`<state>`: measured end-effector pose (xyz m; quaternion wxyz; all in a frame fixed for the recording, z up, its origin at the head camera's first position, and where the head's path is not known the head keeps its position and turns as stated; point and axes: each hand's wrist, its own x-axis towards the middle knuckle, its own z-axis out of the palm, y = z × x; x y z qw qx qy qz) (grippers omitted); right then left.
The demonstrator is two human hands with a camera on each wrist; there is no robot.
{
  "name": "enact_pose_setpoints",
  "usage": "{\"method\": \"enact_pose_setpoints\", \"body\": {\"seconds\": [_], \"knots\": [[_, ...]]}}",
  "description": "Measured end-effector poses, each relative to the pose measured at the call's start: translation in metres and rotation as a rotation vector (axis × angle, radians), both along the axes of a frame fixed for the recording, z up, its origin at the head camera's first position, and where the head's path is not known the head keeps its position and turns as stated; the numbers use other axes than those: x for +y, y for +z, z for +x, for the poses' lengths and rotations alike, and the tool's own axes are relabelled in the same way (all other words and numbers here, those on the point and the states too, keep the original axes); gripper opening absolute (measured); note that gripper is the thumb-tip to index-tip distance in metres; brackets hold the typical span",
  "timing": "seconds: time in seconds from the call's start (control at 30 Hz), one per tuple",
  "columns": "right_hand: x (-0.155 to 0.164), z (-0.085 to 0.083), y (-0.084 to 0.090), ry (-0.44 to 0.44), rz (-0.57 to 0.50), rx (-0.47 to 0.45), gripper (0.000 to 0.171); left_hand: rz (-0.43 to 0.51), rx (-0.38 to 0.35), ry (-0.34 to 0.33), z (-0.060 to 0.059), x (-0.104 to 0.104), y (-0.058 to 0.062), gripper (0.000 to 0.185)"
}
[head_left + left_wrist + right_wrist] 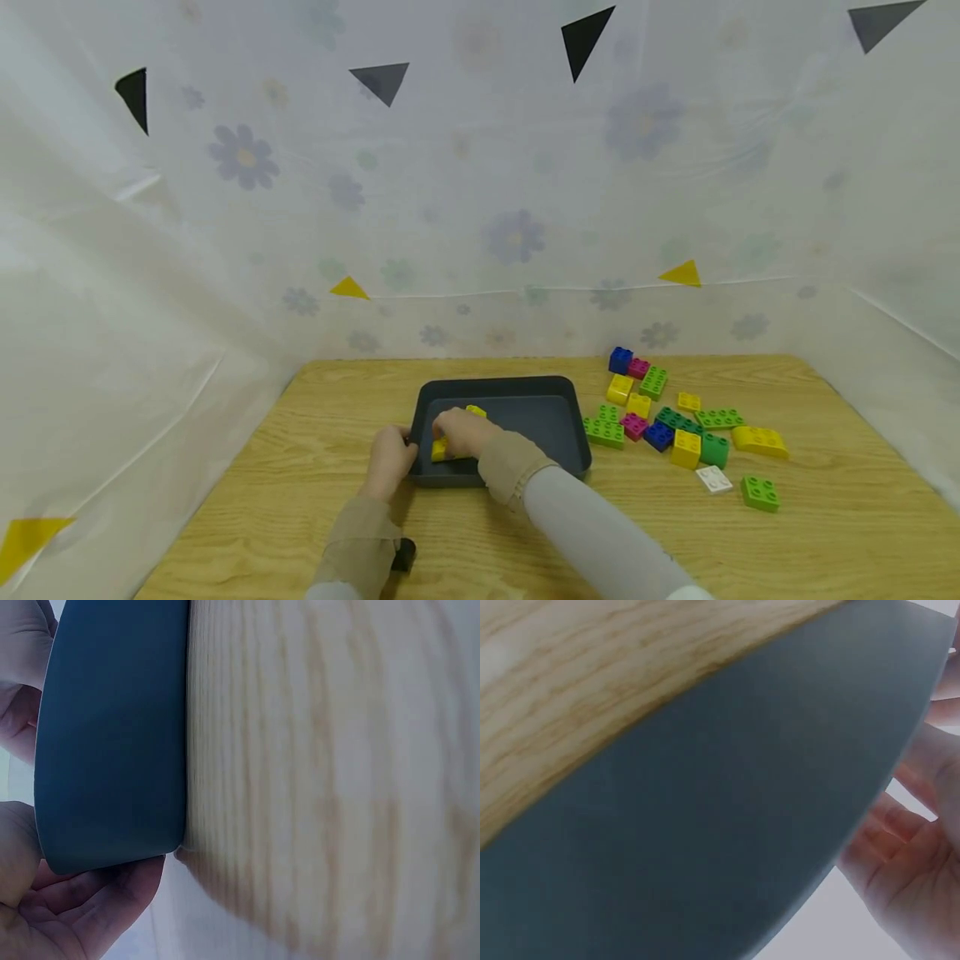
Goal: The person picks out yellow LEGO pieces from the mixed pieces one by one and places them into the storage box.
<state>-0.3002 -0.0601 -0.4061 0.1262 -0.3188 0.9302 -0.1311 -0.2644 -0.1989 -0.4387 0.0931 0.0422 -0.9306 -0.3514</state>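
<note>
A dark grey tray [498, 387] lies on the wooden table, its outer wall [112, 735] filling much of the left wrist view. My left hand [392, 462] grips the tray's left side near the front corner, with curled fingers [124, 900] against the outside. Over the front rim, my right hand [468, 432] reaches into the tray's left half. Its bent fingers pinch a yellow brick [438, 451], largely covered by the hand. Just behind the knuckles another yellow piece [476, 411] shows. In the right wrist view, the tray wall [705, 802] hides the fingertips.
Right of the tray lie several loose bricks: lime green [604, 432], blue [621, 360], magenta [634, 426], yellow [686, 448] and dark green [714, 450]. A white plate brick [714, 479] sits nearer the front. A flowered curtain [517, 250] hangs behind the table.
</note>
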Motion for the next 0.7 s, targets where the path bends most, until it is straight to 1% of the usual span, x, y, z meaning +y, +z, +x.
{"method": "enact_pose_setpoints", "body": {"seconds": [0.1,0.13,0.23,0.33,0.37,0.4,0.57,0.7], "knots": [[-0.001,-0.001,-0.002,-0.005,0.002,-0.005,0.031,-0.007,0.005,-0.004,0.000,0.000,0.000,0.023],[-0.001,-0.006,-0.009,0.010,-0.005,0.010,0.031,-0.007,0.004,-0.005,0.000,-0.001,0.000,0.023],[-0.002,-0.006,-0.010,0.015,0.006,0.017,0.030,-0.007,0.001,-0.008,0.001,-0.001,0.001,0.023],[-0.002,-0.004,-0.009,0.023,0.017,0.027,0.030,-0.008,-0.003,-0.006,0.001,-0.001,0.001,0.022],[-0.002,0.001,-0.002,0.010,0.031,0.019,0.030,-0.008,-0.004,-0.005,0.001,-0.001,0.001,0.021],[-0.002,0.002,-0.001,0.010,0.035,0.023,0.031,-0.006,-0.007,-0.003,0.001,0.000,0.001,0.021],[-0.001,0.005,0.000,0.008,0.046,0.059,0.033,0.001,-0.012,0.002,0.001,0.001,0.002,0.021],[0.000,0.003,-0.003,0.010,0.041,0.050,0.033,-0.002,-0.014,0.001,0.001,0.000,0.002,0.020]]}}
